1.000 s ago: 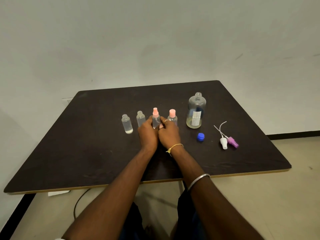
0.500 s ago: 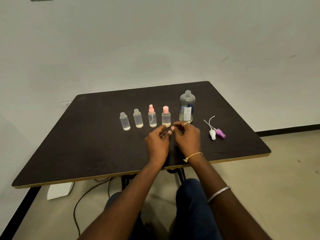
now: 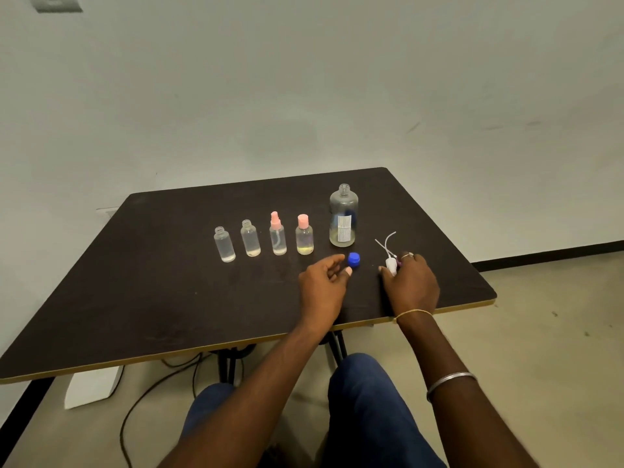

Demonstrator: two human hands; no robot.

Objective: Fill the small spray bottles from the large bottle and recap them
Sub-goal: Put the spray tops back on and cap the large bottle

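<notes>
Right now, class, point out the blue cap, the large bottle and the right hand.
blue cap (image 3: 354, 257): head view, its top.
large bottle (image 3: 344, 228): head view, its label.
right hand (image 3: 413, 285): head view, its back.

Small bottles upright beside uncapped large bottle

- Dark table with a pale edge
- Grey wall — a plate at top left
- Black cable and white box on the floor
</notes>
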